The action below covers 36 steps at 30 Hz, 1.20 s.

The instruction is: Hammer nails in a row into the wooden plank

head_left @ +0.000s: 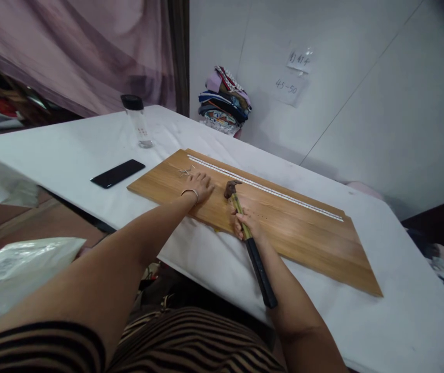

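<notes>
My right hand (246,226) is wrapped round the yellow part of a claw hammer's (239,207) shaft. The hammer has a rusty brown head and a black grip that runs back towards my forearm. On the wooden board (303,238), my left hand (200,187) rests palm down with its fingers apart, a bangle round the wrist. Just beyond its fingertips lies a small heap of nails (185,172). A row of small dark dots marks the board right of my right hand. Along the board's far side lies a white ruler-like strip (264,187).
The board lies on a white-covered table (62,150). A black phone (118,173) and a clear bottle with a black lid (139,122) stand to the left. Folded cloths (225,101) are piled by the wall at the back. A plastic bag (20,274) is at lower left.
</notes>
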{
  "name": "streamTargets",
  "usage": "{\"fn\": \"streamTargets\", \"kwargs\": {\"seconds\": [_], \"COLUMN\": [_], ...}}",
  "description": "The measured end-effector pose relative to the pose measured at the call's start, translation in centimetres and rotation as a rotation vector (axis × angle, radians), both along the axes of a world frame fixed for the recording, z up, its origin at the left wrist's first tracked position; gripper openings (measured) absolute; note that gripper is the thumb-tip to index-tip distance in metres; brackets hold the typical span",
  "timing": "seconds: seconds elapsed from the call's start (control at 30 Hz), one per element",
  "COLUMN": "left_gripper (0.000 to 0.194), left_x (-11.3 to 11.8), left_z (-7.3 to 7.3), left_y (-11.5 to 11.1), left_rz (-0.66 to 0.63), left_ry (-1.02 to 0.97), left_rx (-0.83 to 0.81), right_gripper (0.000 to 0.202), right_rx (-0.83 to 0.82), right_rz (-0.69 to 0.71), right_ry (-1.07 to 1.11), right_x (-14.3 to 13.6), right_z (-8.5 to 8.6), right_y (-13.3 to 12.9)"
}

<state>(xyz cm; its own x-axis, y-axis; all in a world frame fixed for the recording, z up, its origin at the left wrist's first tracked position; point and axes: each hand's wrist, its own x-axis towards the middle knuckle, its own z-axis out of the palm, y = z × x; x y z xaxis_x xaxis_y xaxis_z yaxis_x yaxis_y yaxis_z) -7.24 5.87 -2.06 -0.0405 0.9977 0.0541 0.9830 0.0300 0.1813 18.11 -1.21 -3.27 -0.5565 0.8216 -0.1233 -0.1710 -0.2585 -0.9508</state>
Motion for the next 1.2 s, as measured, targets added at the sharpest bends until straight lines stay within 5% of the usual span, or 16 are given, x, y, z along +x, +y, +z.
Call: {"fn": "streamTargets", "kwargs": {"seconds": [1.2], "left_gripper": [0.056], "left_x": [-0.36], "left_z": [-0.43], "left_y": [0.27], "left_rz": [-0.017], "left_ry": [0.019], "left_rx": [0.014], "right_gripper": [0.045], "right_rx": [0.025], "right_rz": [0.012], "right_ry": [0.025], "right_x": [0.07], "right_z": [-0.23], "right_y": [-0.08]}}
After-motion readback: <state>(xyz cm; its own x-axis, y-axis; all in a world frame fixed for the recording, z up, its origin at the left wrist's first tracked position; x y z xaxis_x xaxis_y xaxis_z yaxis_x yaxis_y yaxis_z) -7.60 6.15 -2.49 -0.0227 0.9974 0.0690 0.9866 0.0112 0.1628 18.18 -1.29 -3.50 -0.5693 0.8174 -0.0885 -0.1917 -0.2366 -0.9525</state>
